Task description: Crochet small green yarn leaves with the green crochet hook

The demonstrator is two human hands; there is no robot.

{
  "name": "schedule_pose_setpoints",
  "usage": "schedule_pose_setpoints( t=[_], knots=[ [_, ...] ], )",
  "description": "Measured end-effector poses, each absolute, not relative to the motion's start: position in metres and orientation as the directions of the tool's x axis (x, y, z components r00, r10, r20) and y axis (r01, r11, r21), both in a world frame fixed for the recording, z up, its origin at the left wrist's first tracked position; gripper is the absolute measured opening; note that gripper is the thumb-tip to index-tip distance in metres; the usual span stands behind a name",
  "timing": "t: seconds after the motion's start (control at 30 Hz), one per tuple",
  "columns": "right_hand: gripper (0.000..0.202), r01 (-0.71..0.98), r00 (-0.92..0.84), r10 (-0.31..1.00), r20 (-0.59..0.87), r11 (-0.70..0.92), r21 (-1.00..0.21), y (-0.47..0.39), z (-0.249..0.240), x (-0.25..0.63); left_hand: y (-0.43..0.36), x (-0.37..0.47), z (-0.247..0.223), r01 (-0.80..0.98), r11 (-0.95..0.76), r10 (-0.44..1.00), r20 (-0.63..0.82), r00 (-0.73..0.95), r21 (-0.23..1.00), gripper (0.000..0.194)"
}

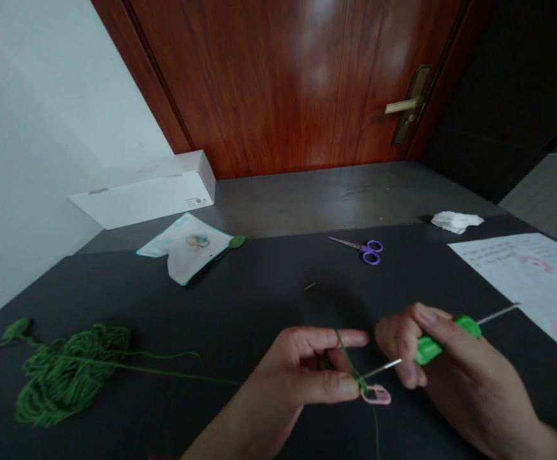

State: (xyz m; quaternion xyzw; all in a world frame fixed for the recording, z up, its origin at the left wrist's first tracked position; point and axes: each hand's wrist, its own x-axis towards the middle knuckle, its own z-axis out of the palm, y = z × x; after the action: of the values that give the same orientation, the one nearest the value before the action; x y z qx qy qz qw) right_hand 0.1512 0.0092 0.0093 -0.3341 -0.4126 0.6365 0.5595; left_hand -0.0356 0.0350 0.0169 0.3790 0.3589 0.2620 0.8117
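Observation:
My left hand [307, 377] pinches a small piece of green crochet work [362, 384] between thumb and finger. Green yarn runs up over its raised index finger. A pink stitch marker [377, 395] hangs from the work. In my right hand [451, 364] is a crochet hook [429, 349] with a green grip and metal shafts at both ends. Its left tip reaches the green stitches by my left thumb; exactly how it sits in the loop is too small to tell. On the left lies a loose heap of green yarn [75, 374], with one strand running toward my left hand.
Purple-handled scissors [369, 250] lie mid-table, near a short yarn snippet [310, 285]. A plastic packet [199, 246] with a green leaf-shaped piece [237, 241] sits before a white box [149, 195]. At right are printed paper [532, 268] and a crumpled tissue [457, 222].

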Motion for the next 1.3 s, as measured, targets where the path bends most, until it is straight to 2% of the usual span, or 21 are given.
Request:
schedule_pose_setpoints(
  t=[0.2,0.37,0.57,0.7,0.8,0.87,0.97,1.03,1.07,1.17,1.23,1.3],
  knots=[
    [0.042,-0.363,-0.139,0.988,0.061,0.007,-0.932,0.007,0.003,0.146,0.031,-0.028,0.016,-0.023,0.345,0.878,-0.314,0.361,0.938,0.037],
    [0.041,-0.389,-0.116,0.993,0.009,-0.037,-0.921,0.008,0.001,0.145,0.030,-0.027,0.016,-0.036,0.186,0.920,-0.161,0.356,0.982,0.028],
    [0.042,-0.376,-0.102,0.995,-0.005,-0.043,-0.926,0.008,0.001,0.142,0.030,-0.026,0.016,0.009,0.166,0.940,-0.161,0.300,0.986,0.014],
    [0.042,-0.236,-0.089,0.993,0.083,0.060,-0.970,0.005,-0.001,0.143,0.027,-0.024,0.014,-0.011,0.171,0.953,-0.163,0.256,0.985,0.015],
    [0.036,0.006,-0.097,0.964,0.248,0.250,-0.968,-0.001,0.001,0.148,0.025,-0.022,0.013,-0.031,0.177,0.959,-0.165,0.231,0.984,0.028],
    [0.029,0.229,-0.144,0.896,0.420,0.443,-0.867,-0.005,0.005,0.150,0.025,-0.020,0.013,-0.030,0.196,0.960,-0.186,0.208,0.980,0.041],
    [0.026,0.498,-0.286,0.672,0.683,0.713,-0.494,-0.006,0.008,0.146,0.026,-0.017,0.014,-0.023,0.252,0.953,-0.244,0.178,0.967,0.051],
    [0.027,0.614,-0.376,0.561,0.737,0.747,-0.256,-0.005,0.008,0.141,0.027,-0.016,0.014,-0.040,0.279,0.946,-0.268,0.184,0.959,0.053],
    [0.027,0.653,-0.412,0.540,0.734,0.736,-0.175,-0.003,0.007,0.139,0.027,-0.016,0.014,-0.059,0.287,0.942,-0.271,0.199,0.956,0.053],
    [0.021,0.670,-0.498,0.490,0.715,0.741,-0.040,0.004,0.008,0.141,0.028,-0.019,0.015,-0.162,0.357,0.902,-0.294,0.316,0.920,0.049],
    [0.015,0.579,-0.598,0.408,0.690,0.815,0.021,0.008,0.011,0.150,0.029,-0.024,0.016,-0.217,0.473,0.835,-0.356,0.419,0.854,0.050],
    [0.019,0.450,-0.705,0.322,0.632,0.892,0.047,0.008,0.014,0.162,0.031,-0.029,0.018,-0.231,0.537,0.785,-0.381,0.488,0.811,0.050]
  ],
)
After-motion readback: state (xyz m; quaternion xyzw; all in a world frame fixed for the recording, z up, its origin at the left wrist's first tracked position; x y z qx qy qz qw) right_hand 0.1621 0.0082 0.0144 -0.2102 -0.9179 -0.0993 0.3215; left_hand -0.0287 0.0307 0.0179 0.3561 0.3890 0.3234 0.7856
